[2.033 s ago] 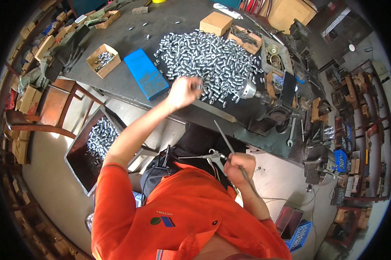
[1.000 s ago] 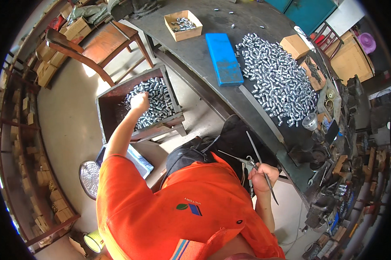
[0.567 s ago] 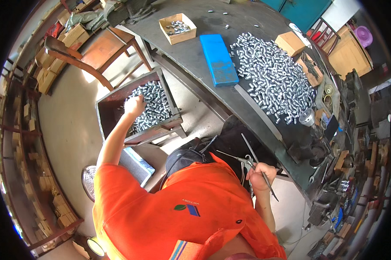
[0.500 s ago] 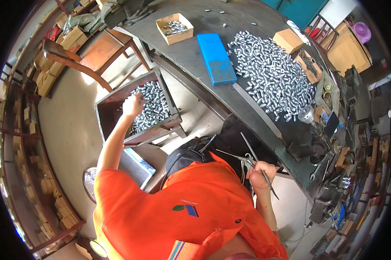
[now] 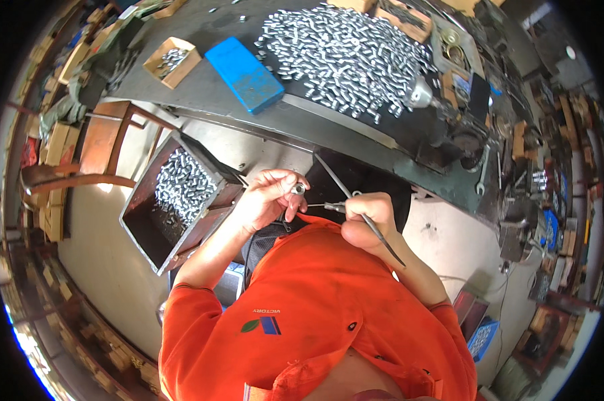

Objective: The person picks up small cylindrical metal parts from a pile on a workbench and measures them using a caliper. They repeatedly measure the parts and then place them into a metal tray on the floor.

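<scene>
In front of my chest, my left hand (image 5: 270,198) pinches a small silvery metal sleeve (image 5: 297,190), its open end facing up. Just to the right, my right hand (image 5: 369,222) is closed around a long, slim grey file (image 5: 330,174) that sticks out on both sides of the fist. The same fist also holds a thin metal tool (image 5: 334,207) pointing toward my left hand; its exact kind is hard to make out. Left of my left forearm stands a dark wooden box (image 5: 140,242) partly filled with similar metal sleeves (image 5: 180,180).
A large heap of metal sleeves (image 5: 342,57) covers part of the dark workbench (image 5: 242,127). Beside it lie a blue block (image 5: 245,73) and a small wooden box (image 5: 185,70) of parts. A vise (image 5: 468,140) and a wrench (image 5: 482,177) are at the right; a wooden chair (image 5: 105,140) stands left.
My left hand has come out of the wooden box with a metal sleeve and moved right, close to my right hand. The right hand has shifted up and left, still gripping its tools. The view has turned.
</scene>
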Demonstrator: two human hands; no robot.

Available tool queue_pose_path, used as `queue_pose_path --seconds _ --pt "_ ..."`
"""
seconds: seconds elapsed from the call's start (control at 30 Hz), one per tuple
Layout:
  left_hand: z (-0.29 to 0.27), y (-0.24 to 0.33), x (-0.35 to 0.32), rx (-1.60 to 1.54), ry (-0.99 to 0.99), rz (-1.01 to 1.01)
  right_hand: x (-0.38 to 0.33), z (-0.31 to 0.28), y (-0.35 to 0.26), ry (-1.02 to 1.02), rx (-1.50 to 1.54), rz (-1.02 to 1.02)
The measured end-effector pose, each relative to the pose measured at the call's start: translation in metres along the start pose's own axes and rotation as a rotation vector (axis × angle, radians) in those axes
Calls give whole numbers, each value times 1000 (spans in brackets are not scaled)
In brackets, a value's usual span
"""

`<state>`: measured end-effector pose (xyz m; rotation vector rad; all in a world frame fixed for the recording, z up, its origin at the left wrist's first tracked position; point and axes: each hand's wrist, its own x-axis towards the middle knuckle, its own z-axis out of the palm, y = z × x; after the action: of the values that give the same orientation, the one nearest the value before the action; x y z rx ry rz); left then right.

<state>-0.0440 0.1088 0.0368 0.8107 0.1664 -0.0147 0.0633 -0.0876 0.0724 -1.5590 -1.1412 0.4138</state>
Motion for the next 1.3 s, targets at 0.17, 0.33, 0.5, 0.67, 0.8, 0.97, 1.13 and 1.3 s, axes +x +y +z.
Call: queue_pose_path --seconds 0.17,0.33,0.5,0.67,0.8,0.97,1.13,1.3 --pt "18 -5 7 51 2 -24 5 -1 2 1 -4 2" --pt "32 0 6 412 66 46 6 4 4 19 -109 -25" --pt "40 3 8 643 80 111 4 8 8 68 -207 -94" --pt "39 -3 8 749 114 178 4 8 10 112 -298 -174" --pt "48 -1 12 623 128 141 5 8 5 185 -267 -172" --pt "51 -8 11 639 147 87 5 6 10 126 -236 -122" --pt "38 -8 20 622 49 70 0 7 21 132 -54 32" --pt "44 -9 22 489 3 51 2 3 19 171 -51 37"
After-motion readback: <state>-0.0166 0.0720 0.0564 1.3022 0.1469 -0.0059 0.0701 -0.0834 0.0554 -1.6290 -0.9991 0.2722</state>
